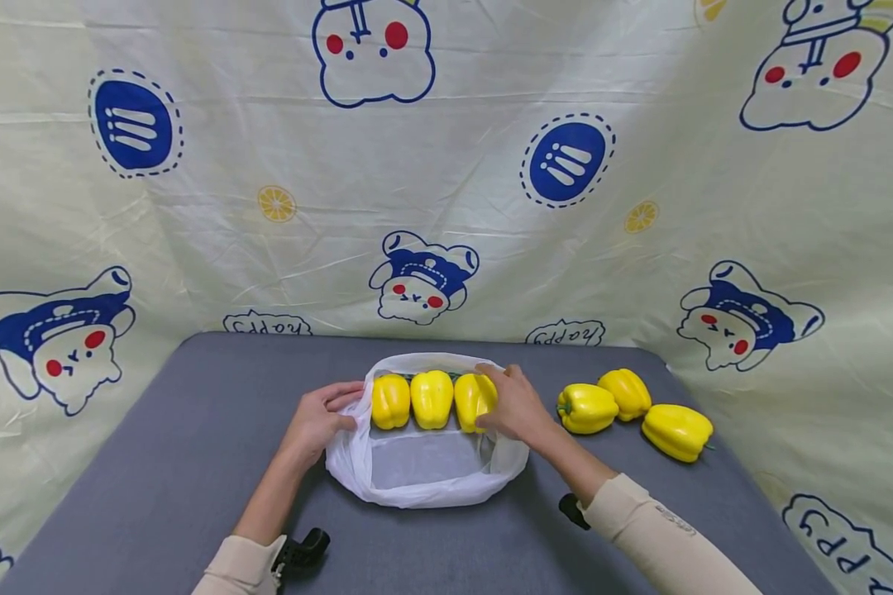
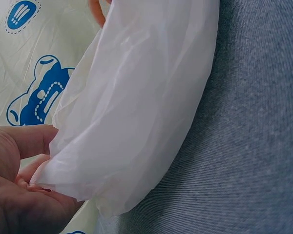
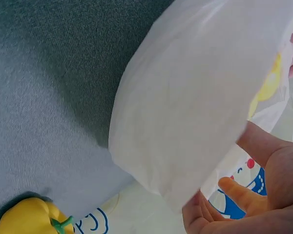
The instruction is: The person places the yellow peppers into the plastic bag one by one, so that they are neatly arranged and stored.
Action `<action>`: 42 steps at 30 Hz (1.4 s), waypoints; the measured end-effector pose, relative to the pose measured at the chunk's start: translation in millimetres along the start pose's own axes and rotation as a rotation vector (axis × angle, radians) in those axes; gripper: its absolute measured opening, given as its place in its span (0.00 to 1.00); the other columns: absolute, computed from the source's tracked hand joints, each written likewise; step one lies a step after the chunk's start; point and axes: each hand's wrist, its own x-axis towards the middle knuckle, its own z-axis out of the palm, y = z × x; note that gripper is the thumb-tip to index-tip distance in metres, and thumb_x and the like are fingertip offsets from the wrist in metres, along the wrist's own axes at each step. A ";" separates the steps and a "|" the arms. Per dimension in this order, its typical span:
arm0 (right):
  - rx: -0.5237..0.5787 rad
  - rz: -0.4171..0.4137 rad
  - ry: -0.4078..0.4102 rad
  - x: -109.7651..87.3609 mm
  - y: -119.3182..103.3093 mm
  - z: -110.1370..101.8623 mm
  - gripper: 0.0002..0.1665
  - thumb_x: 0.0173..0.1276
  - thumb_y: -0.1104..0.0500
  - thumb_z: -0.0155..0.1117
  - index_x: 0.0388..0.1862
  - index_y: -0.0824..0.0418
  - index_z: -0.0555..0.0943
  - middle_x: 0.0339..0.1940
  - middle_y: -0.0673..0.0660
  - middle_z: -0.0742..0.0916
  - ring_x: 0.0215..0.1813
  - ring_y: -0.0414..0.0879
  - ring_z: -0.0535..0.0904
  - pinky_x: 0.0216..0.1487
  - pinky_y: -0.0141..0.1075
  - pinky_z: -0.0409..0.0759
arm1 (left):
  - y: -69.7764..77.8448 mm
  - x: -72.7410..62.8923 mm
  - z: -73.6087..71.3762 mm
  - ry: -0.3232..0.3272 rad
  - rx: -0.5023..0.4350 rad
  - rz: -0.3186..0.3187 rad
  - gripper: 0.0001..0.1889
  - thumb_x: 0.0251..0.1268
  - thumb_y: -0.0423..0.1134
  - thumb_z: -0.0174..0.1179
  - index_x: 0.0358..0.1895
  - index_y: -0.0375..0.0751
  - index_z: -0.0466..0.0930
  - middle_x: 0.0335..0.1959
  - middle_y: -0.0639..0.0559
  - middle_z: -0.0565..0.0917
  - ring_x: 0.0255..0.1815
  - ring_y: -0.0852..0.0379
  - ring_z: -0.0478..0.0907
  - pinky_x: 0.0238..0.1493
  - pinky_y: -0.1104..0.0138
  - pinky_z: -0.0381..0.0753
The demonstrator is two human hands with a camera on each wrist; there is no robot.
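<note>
A white plastic bag point(image 1: 439, 496) lies with its mouth wide open, showing three yellow bell peppers in a row inside: left pepper point(image 1: 391, 402), middle pepper point(image 1: 432, 400) and right pepper point(image 1: 473, 402). My left hand point(image 1: 320, 421) holds the bag's left rim, thumb and fingers spread along it; the left wrist view shows the thin film point(image 2: 132, 112) between them. At the opposite rim, my right hand point(image 1: 517, 403) grips the bag's edge beside the right pepper. In the right wrist view its thumb and fingers point(image 3: 198, 214) meet the film, and no pepper lies against the palm.
Three more yellow bell peppers lie right of the bag: one near it point(image 1: 588, 409), one behind point(image 1: 625, 393) and one farther right point(image 1: 677, 432). Grey cloth point(image 1: 216, 430) covers the table. A printed curtain point(image 1: 446, 182) hangs along the back and sides.
</note>
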 end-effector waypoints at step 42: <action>0.061 0.042 0.155 -36.2 101.1 -56.9 0.46 0.61 0.52 0.73 0.75 0.63 0.66 0.66 0.75 0.77 0.65 0.73 0.70 0.66 0.66 0.64 | -0.5 -1.4 4.0 -0.011 0.019 0.004 0.32 0.52 0.17 0.60 0.63 0.38 0.80 0.59 0.41 0.85 0.72 0.44 0.74 0.70 0.50 0.74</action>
